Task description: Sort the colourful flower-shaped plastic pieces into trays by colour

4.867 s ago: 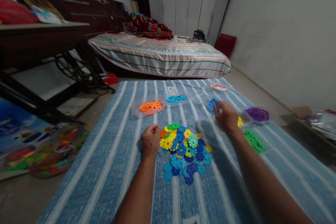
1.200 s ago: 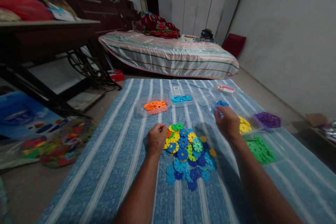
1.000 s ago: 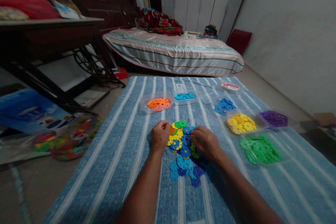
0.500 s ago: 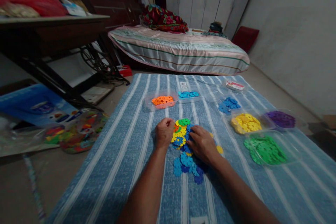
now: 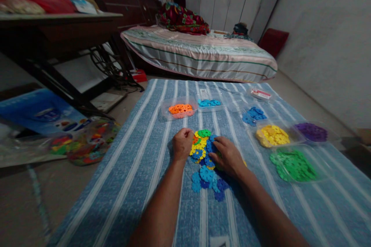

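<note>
A mixed pile of flat, flower-shaped plastic discs (image 5: 206,162) in blue, yellow, green and orange lies on a blue striped cloth (image 5: 139,170). My left hand (image 5: 182,144) rests as a closed fist at the pile's left edge. Whether it holds pieces is hidden. My right hand (image 5: 227,157) lies palm down on the right part of the pile, fingers curled onto the discs. Sorted discs sit in clear trays: orange (image 5: 180,109), light blue (image 5: 209,103), dark blue (image 5: 254,114), yellow (image 5: 272,135), purple (image 5: 311,131) and green (image 5: 292,165).
A striped mattress (image 5: 203,54) lies beyond the cloth. To the left stands a dark treadle table (image 5: 58,31), with a bag of more coloured pieces (image 5: 87,144) and a blue box (image 5: 43,114) on the floor. A small red and white box (image 5: 261,93) sits at the cloth's far right.
My right hand came back from the dark blue tray to the mixed pile and now rests on it. My left fist stayed at the pile's left edge. The view shifted slightly.
</note>
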Motion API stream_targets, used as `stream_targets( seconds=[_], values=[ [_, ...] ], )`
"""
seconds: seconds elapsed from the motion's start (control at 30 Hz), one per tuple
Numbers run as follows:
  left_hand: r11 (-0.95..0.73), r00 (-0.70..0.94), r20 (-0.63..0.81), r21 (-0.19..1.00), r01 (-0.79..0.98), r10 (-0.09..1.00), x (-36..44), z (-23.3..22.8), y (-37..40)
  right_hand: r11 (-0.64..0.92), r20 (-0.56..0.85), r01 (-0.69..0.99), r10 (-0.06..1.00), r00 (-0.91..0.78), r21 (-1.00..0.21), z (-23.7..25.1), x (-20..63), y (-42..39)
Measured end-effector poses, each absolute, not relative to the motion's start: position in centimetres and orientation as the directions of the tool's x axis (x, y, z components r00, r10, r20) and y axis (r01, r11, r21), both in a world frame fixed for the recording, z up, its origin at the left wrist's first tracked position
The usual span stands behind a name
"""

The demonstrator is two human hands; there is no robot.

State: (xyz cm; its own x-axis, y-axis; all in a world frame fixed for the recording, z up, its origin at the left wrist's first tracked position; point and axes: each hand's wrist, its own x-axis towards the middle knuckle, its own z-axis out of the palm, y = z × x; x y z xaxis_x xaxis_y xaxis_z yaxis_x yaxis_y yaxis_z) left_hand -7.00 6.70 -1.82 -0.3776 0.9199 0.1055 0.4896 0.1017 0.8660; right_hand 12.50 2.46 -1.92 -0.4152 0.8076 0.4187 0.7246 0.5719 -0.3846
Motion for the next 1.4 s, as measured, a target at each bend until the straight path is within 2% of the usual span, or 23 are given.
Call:
stream_targets(
  seconds=[0.5, 0.7, 0.87, 1.0, 1.2, 1.4],
  values=[
    [0.096, -0.378, 0.115, 0.864, 0.495, 0.919, -7.0, -2.0, 6.8, 0.486, 0.302, 0.823, 0.864, -0.402, -0.294, -1.6, 12.1, 2.5],
    [0.096, -0.382, 0.116, 0.864, 0.493, 0.917, -7.0, -2.0, 6.7, 0.490, 0.362, 0.832, 0.849, -0.386, -0.261, -2.1, 11.9, 2.6],
    [0.084, -0.380, 0.121, 0.873, 0.480, 0.917, -6.9, -2.1, 6.8, 0.520, 0.474, 0.825, 0.796, -0.375, -0.221, -3.2, 11.8, 2.9],
    [0.088, -0.380, 0.119, 0.870, 0.485, 0.917, -7.0, -2.3, 6.8, 0.524, 0.558, 0.808, 0.768, -0.313, -0.269, -3.8, 12.0, 3.3],
    [0.085, -0.376, 0.123, 0.866, 0.492, 0.918, -7.0, -2.2, 6.8, 0.500, 0.575, 0.770, 0.789, -0.217, -0.396, -3.8, 12.5, 3.4],
    [0.090, -0.376, 0.117, 0.867, 0.490, 0.919, -7.0, -2.1, 6.8, 0.520, 0.613, 0.743, 0.767, -0.190, -0.421, -3.1, 12.5, 3.1]
  ],
)
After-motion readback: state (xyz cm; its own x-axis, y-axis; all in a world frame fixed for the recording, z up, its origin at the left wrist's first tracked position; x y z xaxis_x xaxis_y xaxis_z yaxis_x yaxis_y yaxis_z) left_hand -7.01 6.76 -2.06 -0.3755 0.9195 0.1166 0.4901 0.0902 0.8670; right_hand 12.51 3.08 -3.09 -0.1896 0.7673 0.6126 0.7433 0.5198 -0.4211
